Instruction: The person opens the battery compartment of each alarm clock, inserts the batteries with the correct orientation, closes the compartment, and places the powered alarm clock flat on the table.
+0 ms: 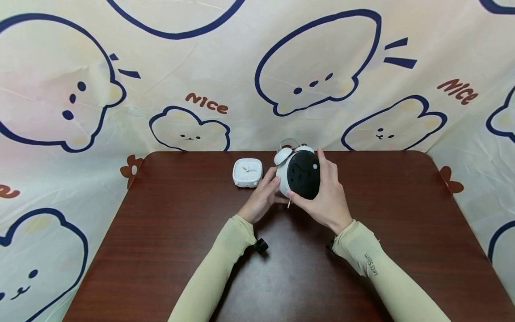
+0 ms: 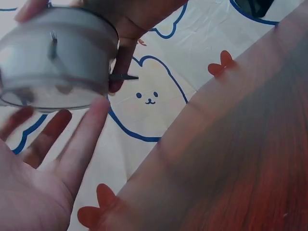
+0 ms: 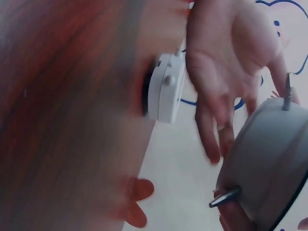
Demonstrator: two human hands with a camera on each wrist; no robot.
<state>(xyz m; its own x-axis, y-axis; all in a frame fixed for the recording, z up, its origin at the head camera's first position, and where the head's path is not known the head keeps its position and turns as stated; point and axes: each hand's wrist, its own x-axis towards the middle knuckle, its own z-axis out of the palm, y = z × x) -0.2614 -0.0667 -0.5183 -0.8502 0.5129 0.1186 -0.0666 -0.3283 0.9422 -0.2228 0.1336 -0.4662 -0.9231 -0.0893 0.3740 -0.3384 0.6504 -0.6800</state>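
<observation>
A white twin-bell alarm clock (image 1: 303, 179) with a black back panel is held up over the far part of the table, its back turned to the head camera. My right hand (image 1: 330, 201) grips it by the rim, thumb at the lower edge and fingers along the right side. My left hand (image 1: 261, 197) is at its left side, with fingers extended. In the left wrist view the left fingertips come right up to the front edge of the clock body (image 2: 62, 53). Small metal legs (image 3: 226, 196) stick out of the body in the right wrist view.
A small white square clock (image 1: 247, 172) stands on the brown table (image 1: 173, 214) just left of the hands, near the back edge. A cartoon-printed cloth (image 1: 241, 80) hangs behind the table and along its sides. Dark wrist cameras (image 1: 260, 246) sit at the sleeve cuffs.
</observation>
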